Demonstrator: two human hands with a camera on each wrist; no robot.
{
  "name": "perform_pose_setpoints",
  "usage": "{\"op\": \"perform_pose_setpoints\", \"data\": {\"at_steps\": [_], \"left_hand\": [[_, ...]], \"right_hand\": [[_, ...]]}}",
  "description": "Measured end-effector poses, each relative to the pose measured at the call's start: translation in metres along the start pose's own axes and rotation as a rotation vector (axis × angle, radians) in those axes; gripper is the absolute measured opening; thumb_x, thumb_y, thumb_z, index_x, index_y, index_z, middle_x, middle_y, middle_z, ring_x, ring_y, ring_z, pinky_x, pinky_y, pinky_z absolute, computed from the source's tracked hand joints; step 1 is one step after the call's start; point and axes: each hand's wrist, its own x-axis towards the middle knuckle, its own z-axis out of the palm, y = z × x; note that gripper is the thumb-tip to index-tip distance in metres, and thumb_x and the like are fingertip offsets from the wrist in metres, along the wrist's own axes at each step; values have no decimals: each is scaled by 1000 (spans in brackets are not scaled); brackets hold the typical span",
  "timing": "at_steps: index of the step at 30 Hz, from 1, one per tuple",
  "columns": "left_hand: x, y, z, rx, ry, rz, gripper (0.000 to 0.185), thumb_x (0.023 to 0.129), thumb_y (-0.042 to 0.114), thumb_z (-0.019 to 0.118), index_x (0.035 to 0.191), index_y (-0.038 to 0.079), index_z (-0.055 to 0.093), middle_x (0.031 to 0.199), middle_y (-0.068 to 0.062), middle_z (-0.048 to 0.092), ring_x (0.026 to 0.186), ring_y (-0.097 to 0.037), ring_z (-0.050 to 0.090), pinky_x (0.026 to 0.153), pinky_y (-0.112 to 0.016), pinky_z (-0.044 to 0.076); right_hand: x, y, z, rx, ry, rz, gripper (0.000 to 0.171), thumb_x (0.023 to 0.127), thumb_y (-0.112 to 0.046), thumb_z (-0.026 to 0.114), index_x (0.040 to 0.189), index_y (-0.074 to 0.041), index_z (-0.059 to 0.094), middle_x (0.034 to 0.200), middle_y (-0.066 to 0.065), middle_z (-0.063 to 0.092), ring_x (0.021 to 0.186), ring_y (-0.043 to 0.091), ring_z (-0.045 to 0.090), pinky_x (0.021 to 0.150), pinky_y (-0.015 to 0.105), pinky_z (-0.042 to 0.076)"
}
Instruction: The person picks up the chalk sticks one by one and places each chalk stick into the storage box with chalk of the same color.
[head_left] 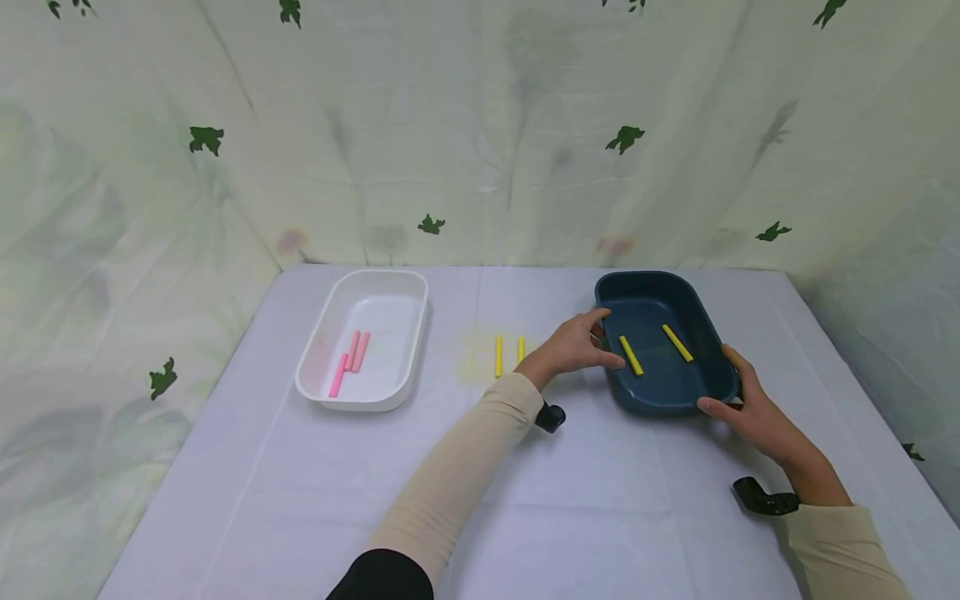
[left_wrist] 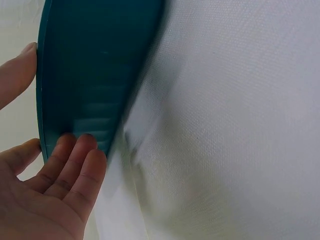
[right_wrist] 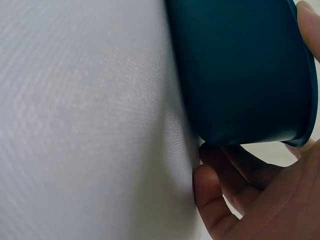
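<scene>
Backdrop: a pale curtain (head_left: 480, 125) printed with green leaves is hanging behind and beside a table (head_left: 525, 500) under a white cloth
Landmark: a dark blue tray (head_left: 705, 387) is sitting on the cloth towards the table's far right
Left hand: the left hand (head_left: 576, 346) is gripping the blue tray's left rim, thumb over the edge, fingers against the outer wall
Right hand: the right hand (head_left: 753, 408) is clasping the blue tray's near right corner, fingers curling under its base
In the blue tray: two yellow sticks (head_left: 631, 355) are lying apart on its floor
Left of the blue tray: two more yellow sticks (head_left: 498, 357) are lying side by side on the cloth, just beyond the left hand
Far left of the blue tray: a white tray (head_left: 341, 392) is holding three pink sticks (head_left: 349, 360)
</scene>
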Motion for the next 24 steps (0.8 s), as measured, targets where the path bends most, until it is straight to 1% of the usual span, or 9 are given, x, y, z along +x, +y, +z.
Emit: {"op": "perform_pose_setpoints", "data": {"at_steps": [3, 8, 13, 17, 21, 24], "left_hand": [[-1, -1, 0, -4, -3, -18, 90, 83, 33, 80, 157, 19, 30, 135, -9, 57, 118, -21, 61, 89, -29, 53], [-2, 0, 0, -5, -11, -25, 90, 84, 34, 79, 157, 19, 28, 136, -9, 57, 121, -21, 60, 92, -31, 53], [-5, 2, -1, 24, -17, -6, 88, 86, 34, 77, 157, 17, 28, 137, -10, 57, 121, -22, 60, 94, -33, 53], [-9, -2, -3, 70, -12, 11, 81, 91, 38, 70, 157, 17, 28, 140, -9, 56, 123, -22, 60, 97, -33, 52], [-14, -8, -9, 106, 14, 20, 71, 96, 39, 62, 156, 15, 32, 140, -9, 57, 122, -22, 60, 98, -33, 52], [-21, -12, -19, 133, 35, 39, 64, 97, 37, 61, 152, 10, 40, 139, -11, 58, 122, -24, 60, 100, -33, 51]], "right_hand": [[0, 0, 1, -2, -5, 1, 101, 98, -29, 61, 157, -19, -21, 162, 29, -18, 145, 61, 0, 105, 77, 19], [1, 0, 1, -31, -5, 25, 102, 98, -34, 61, 157, -21, -22, 162, 30, -17, 143, 63, 5, 105, 77, 22], [2, 0, 1, -31, -2, 30, 103, 98, -34, 62, 157, -21, -22, 162, 30, -17, 143, 63, 5, 105, 78, 22], [2, 1, 1, -13, -6, 23, 102, 98, -33, 61, 157, -21, -21, 162, 30, -18, 144, 62, 3, 106, 78, 20], [2, 2, 1, -9, -12, 26, 101, 98, -32, 60, 156, -20, -22, 162, 30, -18, 144, 62, 3, 106, 77, 20], [2, 1, 1, -20, -7, 29, 102, 98, -34, 61, 156, -21, -22, 162, 29, -19, 144, 62, 2, 106, 77, 20]]}}
